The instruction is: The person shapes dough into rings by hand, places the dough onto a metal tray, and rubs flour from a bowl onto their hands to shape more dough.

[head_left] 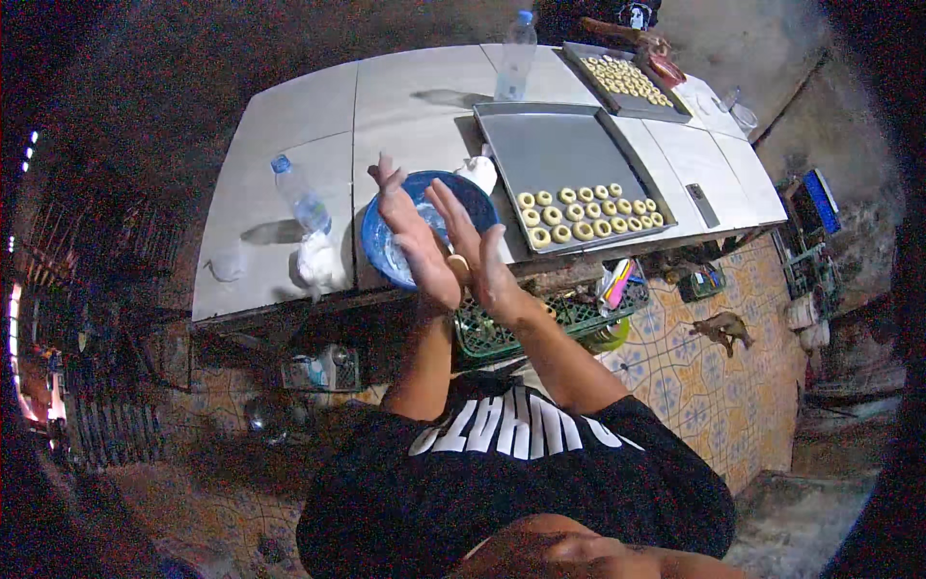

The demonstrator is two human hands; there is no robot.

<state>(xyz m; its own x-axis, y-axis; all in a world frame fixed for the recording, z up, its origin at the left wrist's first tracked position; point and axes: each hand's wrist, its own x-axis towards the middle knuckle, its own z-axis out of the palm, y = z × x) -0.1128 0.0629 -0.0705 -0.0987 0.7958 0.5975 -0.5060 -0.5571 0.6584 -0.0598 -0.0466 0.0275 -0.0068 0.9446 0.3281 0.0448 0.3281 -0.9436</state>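
Between the heels of my two palms sits a small round piece of pale dough [458, 269]. My left hand [413, 232] presses it from one side, fingers stretched out and apart. From the other side my right hand [475, 251] presses it, also with straight fingers. Both hands are over the near edge of a blue basin [373, 230] with whitish residue inside, partly hidden by them. To the right lies a metal baking tray [550, 150] with rows of ring-shaped dough pieces [584, 231] along its near side.
Plastic bottles [302, 196] [516, 58] and white bags [318, 262] [477, 173] stand on the white-tiled table [299, 106]. A second filled tray [627, 82] lies near another person's hand [654, 44]. A phone-like dark object [701, 205] is at right. Below are a green crate [492, 333] and a cat [725, 330].
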